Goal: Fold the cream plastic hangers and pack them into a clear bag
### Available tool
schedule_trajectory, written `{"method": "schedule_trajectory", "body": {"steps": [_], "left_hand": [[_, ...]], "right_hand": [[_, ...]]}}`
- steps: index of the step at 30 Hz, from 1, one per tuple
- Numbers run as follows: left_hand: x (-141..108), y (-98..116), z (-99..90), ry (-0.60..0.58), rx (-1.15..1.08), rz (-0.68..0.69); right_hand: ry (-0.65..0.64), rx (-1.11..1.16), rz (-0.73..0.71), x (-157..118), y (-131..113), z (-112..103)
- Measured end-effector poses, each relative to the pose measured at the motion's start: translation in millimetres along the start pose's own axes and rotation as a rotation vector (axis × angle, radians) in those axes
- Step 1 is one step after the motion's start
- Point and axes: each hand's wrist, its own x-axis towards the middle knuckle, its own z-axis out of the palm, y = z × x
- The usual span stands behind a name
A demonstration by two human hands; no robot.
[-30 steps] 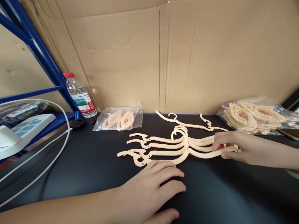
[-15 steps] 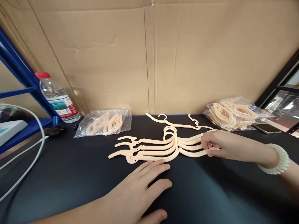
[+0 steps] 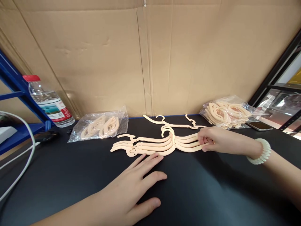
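Observation:
Several cream folding clothes hangers [image 3: 155, 146] lie unfolded side by side on the black table, their hooks bunched together near the middle. My right hand [image 3: 217, 141] is closed around their right ends, the fingers curled over the arm tips. Flat on the table in front of them is my left hand [image 3: 138, 183], fingers spread, with its fingertips at the edge of the nearest hanger. Behind the group, one more cream hanger [image 3: 174, 124] lies unfolded on its own, close to the cardboard.
A clear bag of folded hangers [image 3: 98, 125] lies at left, a fuller bag [image 3: 225, 113] at right beside a phone [image 3: 260, 125]. A red-capped water bottle [image 3: 50, 102] stands by the blue frame. A white cable [image 3: 29, 160] loops at left; a cardboard wall [image 3: 98, 62] closes the back.
My right hand keeps its hold and the hangers sit closer together, their hooks and left ends shifted. The whole view has moved a little; my left hand stays spread.

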Motion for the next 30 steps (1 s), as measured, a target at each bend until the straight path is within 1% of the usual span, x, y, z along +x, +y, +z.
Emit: {"method": "schedule_trajectory", "body": {"steps": [4,7,11,17,19,22,24,27,30], "left_hand": [[1,-5,-0.5,0.006,0.014,0.021],[2,-8,-1.5,0.026,0.017,0.010],[0,-10,-0.3,0.014,0.028,-0.002],[-1,-13,2.5,0.042,0.017,0.010],[0,-14,2.9,0.050,0.016,0.033],[1,-12,3.6,0.063,0.008,0.083],[2,-11,4.5,0.072,-0.013,0.117],[3,-9,5.5,0.063,-0.035,0.155],[4,-9,3.2,0.035,-0.026,0.164]], "right_hand": [[0.029,0.006,-0.006,2,5,3],[0.038,0.011,-0.021,4,9,5],[0.024,-0.007,-0.029,5,11,6],[0.039,0.024,-0.042,0,10,-5],[0.106,0.042,-0.040,0,13,-9],[0.293,-0.002,-0.012,5,23,-11],[0.378,-0.038,0.015,10,31,-8],[0.420,-0.036,0.016,19,43,-2],[0.423,-0.053,-0.056,27,52,0]]}}
